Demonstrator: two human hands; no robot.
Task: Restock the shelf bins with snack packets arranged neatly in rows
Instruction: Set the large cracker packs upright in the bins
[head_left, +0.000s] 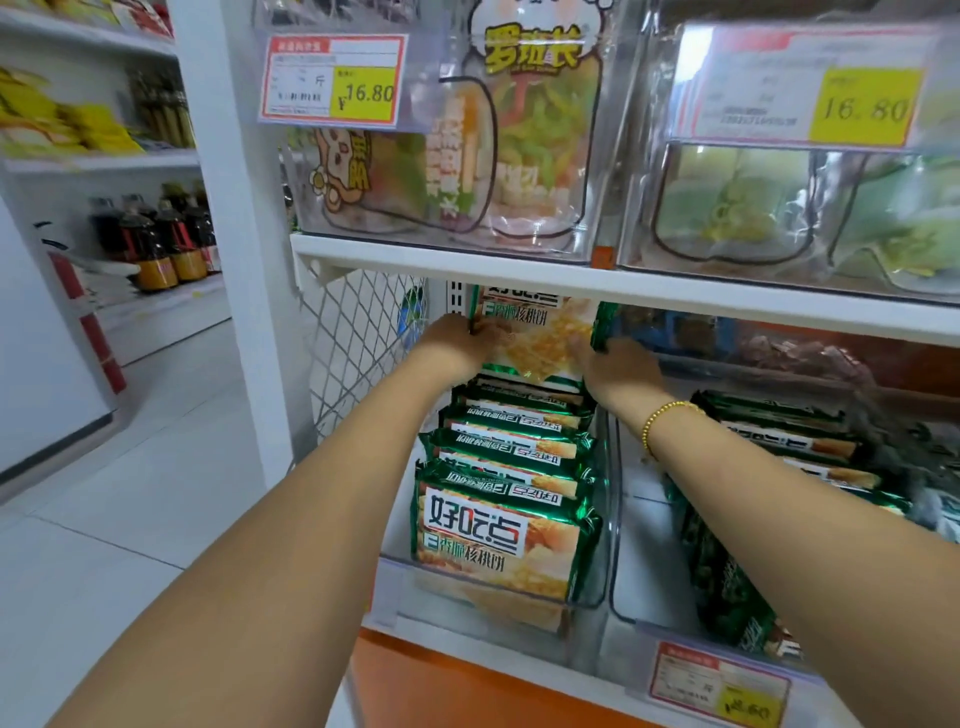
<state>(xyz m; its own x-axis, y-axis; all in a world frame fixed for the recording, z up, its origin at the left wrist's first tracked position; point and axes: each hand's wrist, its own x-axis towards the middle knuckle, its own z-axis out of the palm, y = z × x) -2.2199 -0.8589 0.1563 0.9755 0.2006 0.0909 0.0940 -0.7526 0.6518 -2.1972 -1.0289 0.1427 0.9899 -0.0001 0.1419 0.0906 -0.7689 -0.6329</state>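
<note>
Hands, left (457, 340) and right (621, 371), pinch a green packet (540, 332) by its sides, top hidden behind the shelf (519, 270)

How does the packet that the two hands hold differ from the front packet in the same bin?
The held packet is at the back of the row, raised above it; the front packet sits low against the clear bin wall. The left hand and right hand grip the held packet's side edges; nothing touches the front packet. Both show the same green-edged design, facing forward.
</note>
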